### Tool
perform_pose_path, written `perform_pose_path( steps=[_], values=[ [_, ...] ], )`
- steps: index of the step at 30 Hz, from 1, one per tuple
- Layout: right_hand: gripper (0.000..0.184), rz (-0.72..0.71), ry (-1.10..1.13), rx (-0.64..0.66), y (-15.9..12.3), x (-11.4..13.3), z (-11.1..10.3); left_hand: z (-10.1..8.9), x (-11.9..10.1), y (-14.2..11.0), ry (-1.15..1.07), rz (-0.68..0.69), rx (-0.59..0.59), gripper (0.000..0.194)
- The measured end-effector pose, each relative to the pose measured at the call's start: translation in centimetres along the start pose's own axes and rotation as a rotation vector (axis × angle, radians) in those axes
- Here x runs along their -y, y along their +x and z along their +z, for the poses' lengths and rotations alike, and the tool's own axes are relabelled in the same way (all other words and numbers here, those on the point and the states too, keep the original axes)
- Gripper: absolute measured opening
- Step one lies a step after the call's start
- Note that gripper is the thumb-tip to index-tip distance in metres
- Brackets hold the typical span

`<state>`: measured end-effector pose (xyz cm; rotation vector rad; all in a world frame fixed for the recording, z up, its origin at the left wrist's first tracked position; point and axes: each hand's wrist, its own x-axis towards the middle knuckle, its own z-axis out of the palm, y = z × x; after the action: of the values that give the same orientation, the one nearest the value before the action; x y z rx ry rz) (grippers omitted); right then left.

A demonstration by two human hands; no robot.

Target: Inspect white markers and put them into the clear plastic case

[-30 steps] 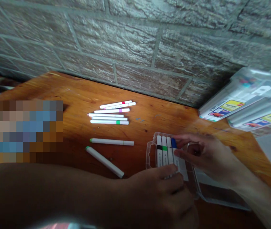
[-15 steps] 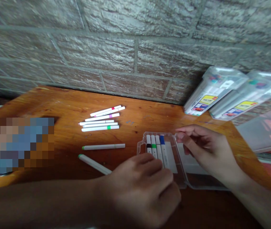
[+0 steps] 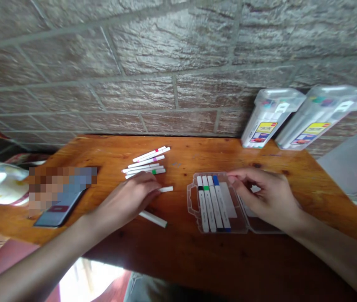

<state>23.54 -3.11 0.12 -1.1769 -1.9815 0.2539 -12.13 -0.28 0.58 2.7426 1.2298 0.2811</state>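
My left hand [image 3: 137, 193] is closed over a white marker [image 3: 166, 189] lying on the table; only the marker's right end shows past the fingers. Just below the hand, a second loose marker [image 3: 155, 219] lies slanted, partly covered by the fingers. A clear plastic case [image 3: 191, 203] lies opened flat. In its left half several white markers [image 3: 214, 205] lie side by side, with black, green and blue bands at their tops. With thumb and fingertips, my right hand [image 3: 260, 193] pinches the case near its hinge, covering much of the right half.
Several white markers [image 3: 148, 158] lie grouped behind my left hand. Two filled clear marker cases [image 3: 261, 121] stand against the stone wall [image 3: 153, 84] at the back right. A phone [image 3: 55, 214], partly pixelated, lies on the left of the wooden table [image 3: 216, 155].
My left hand has moved from above the opened case leftward to the loose markers. My right hand stays at the case. The view has shifted, showing more of the table's left side.
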Motion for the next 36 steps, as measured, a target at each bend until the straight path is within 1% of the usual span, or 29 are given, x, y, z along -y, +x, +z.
perform_pose_path(
  steps=[3,5,7,10,12,14,15,16,17,19,20,22,24,26,28,29,31,34,36],
  values=[
    [0.014,0.03,-0.012,-0.002,-0.1,-0.2,0.7,-0.4,-0.4,0.4,0.009,-0.038,0.025,0.027],
    [0.014,0.043,-0.018,-0.021,0.0,-0.2,1.4,-0.7,-0.3,0.7,0.0,-0.043,-0.01,0.025],
    [0.015,0.066,-0.004,-0.005,0.1,-0.1,2.0,-1.0,-0.3,1.1,-0.06,-0.043,-0.075,0.021],
    [0.016,0.103,0.025,0.032,0.4,0.5,2.9,-1.9,-0.6,2.4,-0.208,-0.095,-0.173,0.02],
    [0.016,0.117,0.03,0.049,0.7,1.0,3.5,-2.7,-1.3,3.9,-0.335,-0.115,-0.257,0.017],
    [0.016,0.121,0.033,0.063,1.0,1.6,4.1,-3.3,-2.2,5.8,-0.513,-0.112,-0.347,0.015],
    [0.016,0.123,0.04,0.067,1.2,1.9,4.3,-3.4,-2.7,6.8,-0.627,-0.087,-0.393,0.014],
    [0.016,0.128,0.053,0.068,1.5,2.2,4.5,-3.4,-3.2,7.8,-0.759,-0.073,-0.411,0.015],
    [0.016,0.137,0.068,0.065,1.8,2.5,4.6,-3.2,-3.7,8.8,-0.943,-0.07,-0.424,0.015],
    [0.016,0.167,0.099,0.044,2.4,3.1,4.8,-2.4,-4.4,10.2,-1.314,-0.081,-0.414,0.018],
    [0.016,0.181,0.106,0.015,2.8,3.5,4.8,-1.8,-4.6,10.7,-1.451,-0.091,-0.407,0.02],
    [0.024,0.216,0.139,-0.04,3.4,4.3,4.6,-0.3,-4.9,11.1,-1.591,-0.122,-0.435,0.023],
    [0.033,0.244,0.19,-0.048,3.8,5.1,4.5,1.2,-5.0,10.8,-1.651,-0.147,-0.48,0.026],
    [0.036,0.262,0.278,-0.023,3.9,5.7,4.5,2.2,-5.1,10.3,-1.743,-0.153,-0.447,0.029],
    [0.033,0.267,0.363,0.021,3.8,5.9,4.6,2.8,-5.4,9.7,-1.814,-0.148,-0.408,0.029],
    [0.033,0.28,0.364,0.057,3.7,5.8,4.8,2.9,-5.6,9.6,-1.841,-0.141,-0.415,0.03],
    [0.028,0.275,0.35,0.058,3.6,5.5,5.1,3.0,-5.8,9.4,-1.864,-0.139,-0.407,0.033],
    [0.026,0.266,0.327,-0.011,3.5,4.9,5.1,3.1,-5.6,9.5,-1.765,-0.188,-0.454,0.043],
    [0.024,0.284,0.311,-0.082,3.3,4.4,4.8,3.3,-5.3,9.5,-1.69,-0.228,-0.444,0.044]
  ],
)
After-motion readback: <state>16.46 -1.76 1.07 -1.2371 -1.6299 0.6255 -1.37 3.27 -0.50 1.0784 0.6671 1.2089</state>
